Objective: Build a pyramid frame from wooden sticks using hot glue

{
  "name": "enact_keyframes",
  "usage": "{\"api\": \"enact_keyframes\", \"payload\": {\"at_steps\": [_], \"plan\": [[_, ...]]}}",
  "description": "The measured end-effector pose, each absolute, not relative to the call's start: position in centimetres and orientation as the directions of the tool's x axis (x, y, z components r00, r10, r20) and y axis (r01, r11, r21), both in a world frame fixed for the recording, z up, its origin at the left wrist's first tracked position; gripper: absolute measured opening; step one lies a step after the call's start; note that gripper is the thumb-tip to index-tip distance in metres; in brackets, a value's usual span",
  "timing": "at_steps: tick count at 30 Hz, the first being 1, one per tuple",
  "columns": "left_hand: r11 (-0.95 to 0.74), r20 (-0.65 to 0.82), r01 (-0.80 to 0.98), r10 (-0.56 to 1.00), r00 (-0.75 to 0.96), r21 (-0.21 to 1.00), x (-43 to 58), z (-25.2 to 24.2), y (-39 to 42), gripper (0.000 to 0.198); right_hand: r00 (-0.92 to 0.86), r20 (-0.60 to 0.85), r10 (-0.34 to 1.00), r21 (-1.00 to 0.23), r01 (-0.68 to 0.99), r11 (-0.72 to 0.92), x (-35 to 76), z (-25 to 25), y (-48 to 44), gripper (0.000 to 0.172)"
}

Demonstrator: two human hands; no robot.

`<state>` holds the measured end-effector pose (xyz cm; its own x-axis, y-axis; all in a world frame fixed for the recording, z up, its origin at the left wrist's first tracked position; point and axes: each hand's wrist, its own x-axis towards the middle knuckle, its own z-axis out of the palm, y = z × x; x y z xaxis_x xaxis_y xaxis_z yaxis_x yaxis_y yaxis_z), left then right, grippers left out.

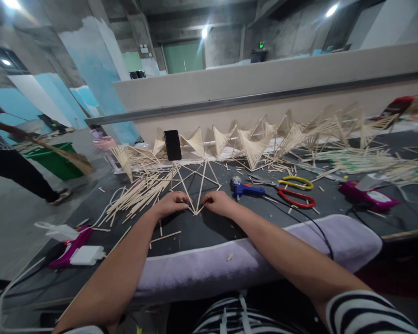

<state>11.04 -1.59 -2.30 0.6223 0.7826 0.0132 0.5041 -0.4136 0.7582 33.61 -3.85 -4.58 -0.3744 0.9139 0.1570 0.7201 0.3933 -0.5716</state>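
A frame of thin wooden sticks [201, 184] stands on the dark table, its sticks meeting at a front corner between my hands. My left hand [174, 203] is closed on the frame's left side, fingertips pinched at a stick. On the right side my right hand [218, 202] pinches the frame near the same corner. Loose sticks [139, 192] lie heaped left of the frame. A blue glue gun [245, 188] rests to the right, beside scissors with red handles [297, 198] and scissors with yellow handles [297, 183].
Finished stick models [252, 146] line the table's back. A black phone [173, 144] stands upright there. Purple power strips [71, 248] sit left and right, with cables. A lilac cushion [202, 271] lies along the front edge. At far left, a person sweeps beside a green bin [57, 162].
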Motion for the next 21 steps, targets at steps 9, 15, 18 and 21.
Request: {"api": "enact_keyframes", "payload": {"at_steps": [9, 15, 18, 21], "plan": [[-0.246, 0.281, 0.713, 0.957, 0.071, 0.657, 6.8, -1.7, 0.5, 0.034, -0.472, 0.238, 0.849, -0.512, 0.682, 0.523, 34.0, -5.0, -4.5, 0.017], [-0.278, 0.275, 0.857, 0.947, 0.168, 0.434, 6.8, -3.2, 1.8, 0.037, -0.513, 0.209, 0.832, -0.434, 0.714, 0.55, 33.6, -5.2, -4.7, 0.019], [-0.312, 0.268, 0.892, 0.936, 0.229, 0.328, 7.2, -3.6, 2.2, 0.035, -0.536, 0.208, 0.818, -0.384, 0.724, 0.573, 33.5, -5.0, -4.7, 0.018], [-0.338, 0.234, 0.895, 0.932, 0.276, 0.291, 7.5, -3.8, 2.5, 0.031, -0.548, 0.197, 0.813, -0.339, 0.74, 0.582, 33.4, -4.7, -4.7, 0.017]]}}
